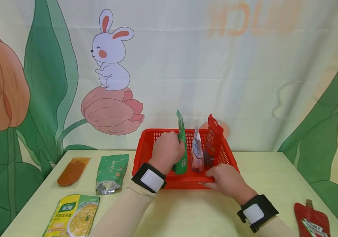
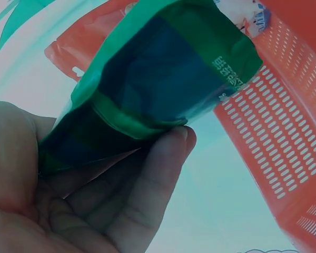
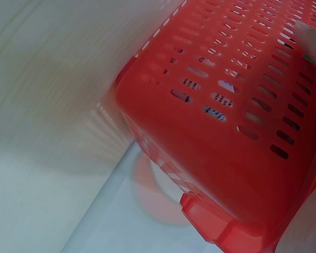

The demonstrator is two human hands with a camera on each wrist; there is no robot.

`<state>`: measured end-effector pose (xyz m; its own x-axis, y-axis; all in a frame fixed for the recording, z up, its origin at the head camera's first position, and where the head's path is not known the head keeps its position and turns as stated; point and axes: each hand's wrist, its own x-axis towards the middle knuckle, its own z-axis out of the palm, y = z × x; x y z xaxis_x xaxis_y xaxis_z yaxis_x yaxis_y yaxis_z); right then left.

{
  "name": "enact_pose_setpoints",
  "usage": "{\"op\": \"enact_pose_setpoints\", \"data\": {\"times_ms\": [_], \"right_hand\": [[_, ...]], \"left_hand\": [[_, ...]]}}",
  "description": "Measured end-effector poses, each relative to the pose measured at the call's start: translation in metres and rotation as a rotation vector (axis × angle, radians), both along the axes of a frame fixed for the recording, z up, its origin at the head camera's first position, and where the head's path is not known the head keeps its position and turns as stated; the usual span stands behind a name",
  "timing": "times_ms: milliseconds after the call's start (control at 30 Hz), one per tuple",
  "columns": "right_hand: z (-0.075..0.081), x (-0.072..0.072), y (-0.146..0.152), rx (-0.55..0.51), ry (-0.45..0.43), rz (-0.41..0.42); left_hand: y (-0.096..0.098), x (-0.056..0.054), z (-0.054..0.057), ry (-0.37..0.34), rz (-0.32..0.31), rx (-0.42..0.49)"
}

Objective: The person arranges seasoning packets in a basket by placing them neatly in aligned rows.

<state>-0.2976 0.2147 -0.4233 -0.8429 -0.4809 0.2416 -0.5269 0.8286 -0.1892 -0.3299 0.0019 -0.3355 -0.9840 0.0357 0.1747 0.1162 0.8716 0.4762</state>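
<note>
red basket stands toward the far edge of the table. left hand: grip pinches the green packet, upright within the basket. right hand: grip holds the near rim, right side. a pale pouch and a red pouch stand right of the green packet.
</note>
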Motion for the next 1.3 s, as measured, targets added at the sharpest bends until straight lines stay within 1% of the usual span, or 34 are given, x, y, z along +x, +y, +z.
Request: {"op": "enact_pose_setpoints", "data": {"times_ms": [167,333,500,767,867,1067,1300], "right_hand": [[-0.001,0.000,0.000,-0.004,0.000,-0.012],[-0.002,-0.001,0.001,-0.006,-0.003,-0.015],[-0.003,-0.001,0.002,-0.012,-0.003,-0.017],[-0.005,-0.002,0.003,-0.017,0.000,-0.015],[-0.005,-0.002,0.003,-0.012,-0.001,-0.011],[-0.004,-0.002,0.001,-0.008,0.008,0.005],[-0.004,-0.002,0.000,-0.004,0.022,0.006]], "left_hand": [[0.002,-0.002,-0.002,-0.012,0.000,0.019],[0.005,-0.005,-0.002,-0.018,0.004,0.019],[0.009,-0.010,-0.003,-0.044,0.000,0.021],[0.015,-0.020,-0.006,-0.114,-0.016,0.042],[0.017,-0.026,-0.008,-0.121,-0.022,0.036],[0.018,-0.036,-0.012,-0.135,-0.019,-0.022],[0.019,-0.045,-0.016,-0.161,-0.017,-0.005]]}}
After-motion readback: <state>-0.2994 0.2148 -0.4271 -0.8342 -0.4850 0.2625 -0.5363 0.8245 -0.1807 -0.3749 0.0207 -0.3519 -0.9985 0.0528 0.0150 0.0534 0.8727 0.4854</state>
